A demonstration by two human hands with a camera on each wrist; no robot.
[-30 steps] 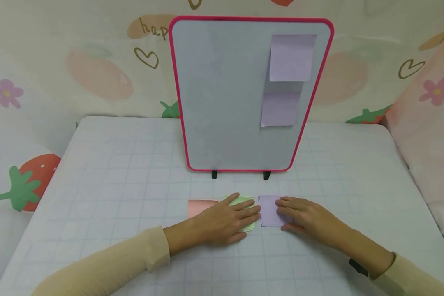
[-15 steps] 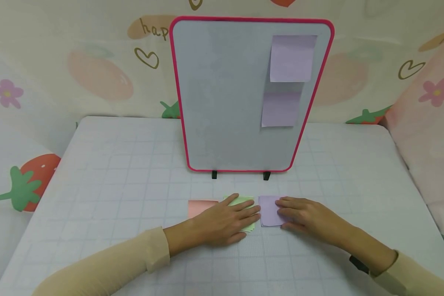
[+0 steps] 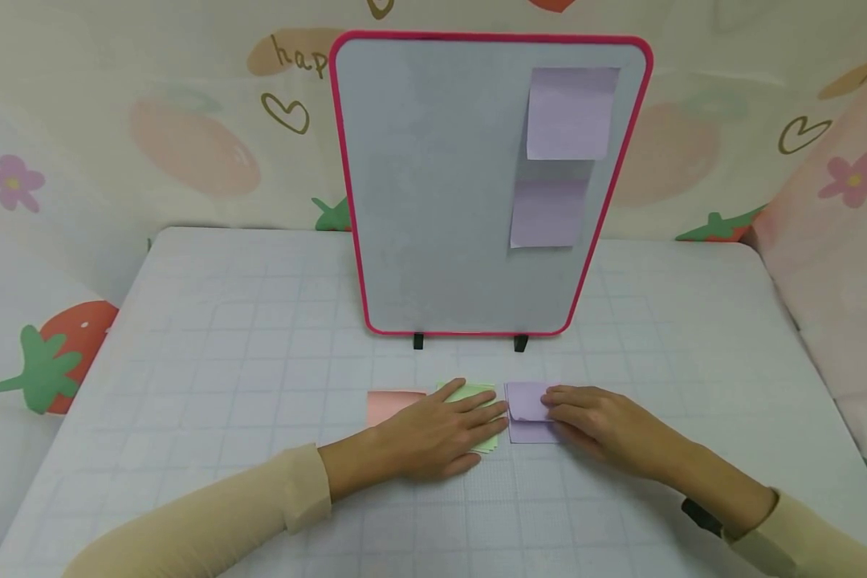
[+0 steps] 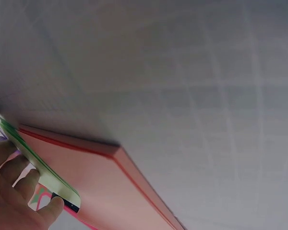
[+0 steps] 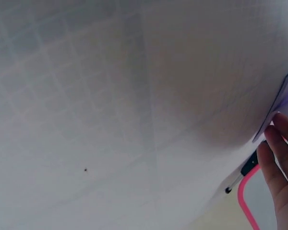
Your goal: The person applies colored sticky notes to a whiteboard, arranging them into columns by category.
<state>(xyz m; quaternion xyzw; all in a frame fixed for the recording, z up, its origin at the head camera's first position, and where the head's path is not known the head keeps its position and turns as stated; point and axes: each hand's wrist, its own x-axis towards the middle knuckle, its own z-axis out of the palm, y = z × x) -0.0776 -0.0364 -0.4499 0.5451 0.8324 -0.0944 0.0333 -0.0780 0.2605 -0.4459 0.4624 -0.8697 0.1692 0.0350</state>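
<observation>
My left hand (image 3: pixel 441 429) lies spread with straight fingers across the green sticky notes (image 3: pixel 470 391), covering most of them. In the left wrist view the fingers (image 4: pixel 29 184) rest along the green notes beside the thick pink sticky-note pad (image 4: pixel 96 172). To the right, my right hand (image 3: pixel 607 421) pinches the right side of the top purple sticky note (image 3: pixel 527 401). That note's near edge is bent up, baring the purple pad (image 3: pixel 531 434) beneath. The thumb is mostly hidden under the sheet. In the right wrist view the fingertips (image 5: pixel 277 119) meet the purple paper's edge.
Behind the pads stands a whiteboard (image 3: pixel 441 201) with a pink frame on black feet (image 3: pixel 521 343). An upper purple note (image 3: pixel 571 112) and a lower purple note (image 3: pixel 549 213) hang on its right side. The table (image 3: pixel 260 321) has a checked white cover.
The top purple note, flat before, now has its near edge lifted and folded back. My right fingers have shifted slightly with it. The left hand stays in place.
</observation>
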